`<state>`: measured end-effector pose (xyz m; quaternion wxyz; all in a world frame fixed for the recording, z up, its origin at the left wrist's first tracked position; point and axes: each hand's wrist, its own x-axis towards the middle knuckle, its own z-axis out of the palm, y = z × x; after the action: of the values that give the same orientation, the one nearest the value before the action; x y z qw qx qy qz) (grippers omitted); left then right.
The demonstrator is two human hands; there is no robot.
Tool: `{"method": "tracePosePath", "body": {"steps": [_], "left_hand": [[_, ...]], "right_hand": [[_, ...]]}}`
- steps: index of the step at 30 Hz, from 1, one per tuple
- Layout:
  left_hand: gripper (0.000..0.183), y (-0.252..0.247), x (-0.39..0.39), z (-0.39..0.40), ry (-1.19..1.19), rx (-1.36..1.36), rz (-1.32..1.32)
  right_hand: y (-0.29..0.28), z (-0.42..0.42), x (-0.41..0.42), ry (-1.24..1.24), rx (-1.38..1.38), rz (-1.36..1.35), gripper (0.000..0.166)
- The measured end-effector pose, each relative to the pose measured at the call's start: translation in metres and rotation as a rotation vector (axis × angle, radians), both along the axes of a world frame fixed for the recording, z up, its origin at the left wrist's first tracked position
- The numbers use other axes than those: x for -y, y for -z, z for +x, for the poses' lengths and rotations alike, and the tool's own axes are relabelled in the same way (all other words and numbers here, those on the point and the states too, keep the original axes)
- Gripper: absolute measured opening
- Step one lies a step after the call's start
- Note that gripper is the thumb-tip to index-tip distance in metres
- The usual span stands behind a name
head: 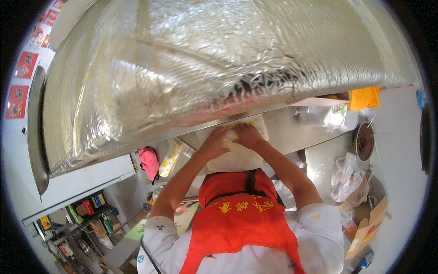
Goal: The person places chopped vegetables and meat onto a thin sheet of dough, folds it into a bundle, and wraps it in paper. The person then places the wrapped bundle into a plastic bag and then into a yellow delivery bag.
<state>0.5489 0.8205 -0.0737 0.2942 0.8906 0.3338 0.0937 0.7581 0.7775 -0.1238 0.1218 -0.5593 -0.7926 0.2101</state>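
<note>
A pale sheet with yellow printed marks point(236, 159) lies on a metal counter point(291, 132) in front of me, its near edge close to my red apron. On its left part rests my left hand point(216, 142), fingers pointing away from me. My right hand point(249, 136) lies beside it on the sheet's far part, fingers spread and bent. Whether either hand pinches the sheet or has something small beneath it cannot be told. To the left of the sheet are a white packet with yellow smiley prints point(171, 157) and a pink cloth item point(149, 162).
A large foil-covered hood point(205, 68) hangs low over the counter's far side. To the right are clear plastic bags point(347, 178), a round container of dark contents point(364, 141) and an open cardboard box point(368, 227). Cluttered shelves point(82, 236) stand at the lower left.
</note>
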Motion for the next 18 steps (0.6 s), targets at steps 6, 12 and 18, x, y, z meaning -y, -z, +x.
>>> {"method": "tracePosePath", "body": {"steps": [6,12,18], "left_hand": [[0.075,0.026,-0.020,0.012,0.048,-0.176,-0.114],[0.074,0.019,-0.023,0.015,-0.025,-0.111,-0.133],[0.074,0.043,-0.010,0.005,-0.020,-0.113,0.373]], "right_hand": [[-0.018,0.005,-0.015,-0.019,-0.052,-0.165,0.063],[-0.014,-0.005,-0.012,0.022,0.194,0.003,0.067],[-0.012,0.014,-0.048,-0.157,0.089,-0.296,0.075]]}}
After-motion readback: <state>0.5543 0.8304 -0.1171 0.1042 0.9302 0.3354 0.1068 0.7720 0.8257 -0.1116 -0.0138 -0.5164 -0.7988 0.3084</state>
